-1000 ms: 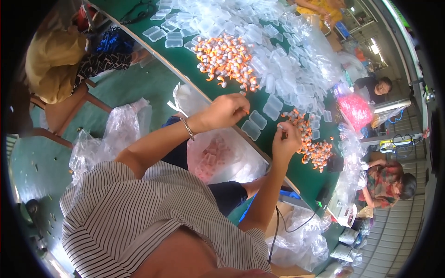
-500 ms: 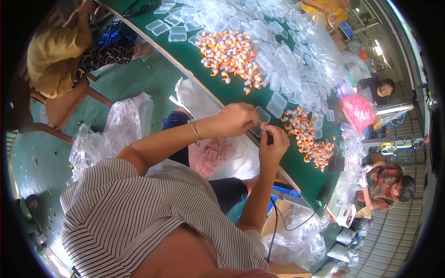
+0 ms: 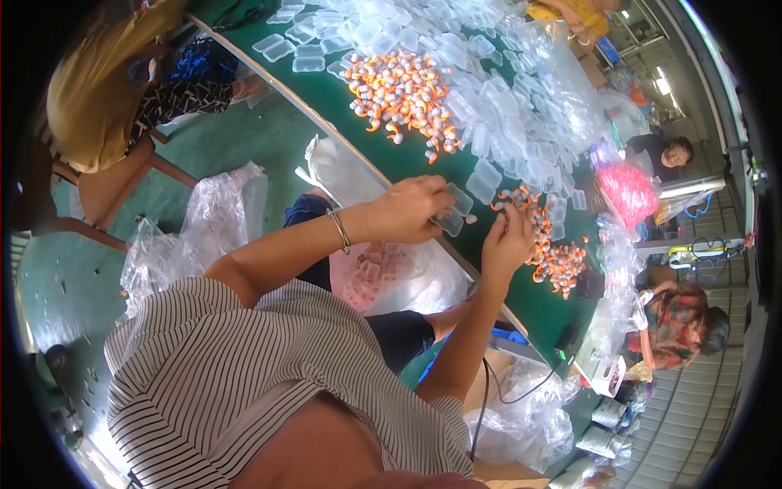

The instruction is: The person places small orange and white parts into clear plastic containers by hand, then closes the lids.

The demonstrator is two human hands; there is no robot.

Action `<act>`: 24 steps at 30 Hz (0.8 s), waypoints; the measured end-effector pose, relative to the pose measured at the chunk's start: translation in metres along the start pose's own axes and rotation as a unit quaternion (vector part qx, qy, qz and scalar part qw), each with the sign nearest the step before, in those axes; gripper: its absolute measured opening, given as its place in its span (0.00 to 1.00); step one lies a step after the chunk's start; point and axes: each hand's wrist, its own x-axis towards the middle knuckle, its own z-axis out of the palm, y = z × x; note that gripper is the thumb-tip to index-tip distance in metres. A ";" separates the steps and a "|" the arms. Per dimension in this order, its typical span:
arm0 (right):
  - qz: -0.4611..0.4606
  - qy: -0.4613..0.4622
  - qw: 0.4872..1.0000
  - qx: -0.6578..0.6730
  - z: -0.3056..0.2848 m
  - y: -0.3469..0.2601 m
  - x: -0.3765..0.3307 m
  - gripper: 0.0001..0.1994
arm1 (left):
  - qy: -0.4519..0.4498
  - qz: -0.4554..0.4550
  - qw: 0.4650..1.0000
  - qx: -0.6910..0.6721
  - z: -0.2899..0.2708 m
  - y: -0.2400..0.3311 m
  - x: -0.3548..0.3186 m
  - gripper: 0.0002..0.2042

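My left hand [image 3: 414,210] is closed on a clear plastic box [image 3: 458,198] with rounded corners, held over the table's near edge. A small greyish piece [image 3: 471,219] shows at the box's right edge; I cannot tell whether it lies in the box or beside it. My right hand [image 3: 510,238] is at the near side of a smaller pile of orange-and-grey pieces [image 3: 560,265], its fingers drawn together at the tips. What those fingertips pinch, if anything, is too small to make out.
A larger pile of orange-and-grey pieces [image 3: 399,94] and a wide heap of clear boxes [image 3: 513,114] cover the green table [image 3: 342,110]. Below its edge hangs a white bag [image 3: 415,273] with reddish pieces inside. Other people sit at left and right. A pink bag [image 3: 627,191] stands beyond.
My right hand has moved right, from beside the clear box to the smaller pile. The left hand stays nearly in place, still holding the box.
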 end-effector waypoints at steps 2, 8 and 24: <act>-0.028 0.006 0.996 -0.086 0.006 0.009 0.009 0.09 | -0.006 0.003 1.000 -0.009 0.002 -0.001 0.000 0.21; 0.032 -0.011 0.995 0.097 -0.003 0.001 0.011 0.07 | -0.012 -0.006 1.000 -0.012 0.003 -0.007 -0.001 0.22; -0.072 -0.072 0.994 0.031 -0.019 -0.046 -0.014 0.08 | -0.003 0.002 1.000 0.010 0.004 -0.006 -0.004 0.23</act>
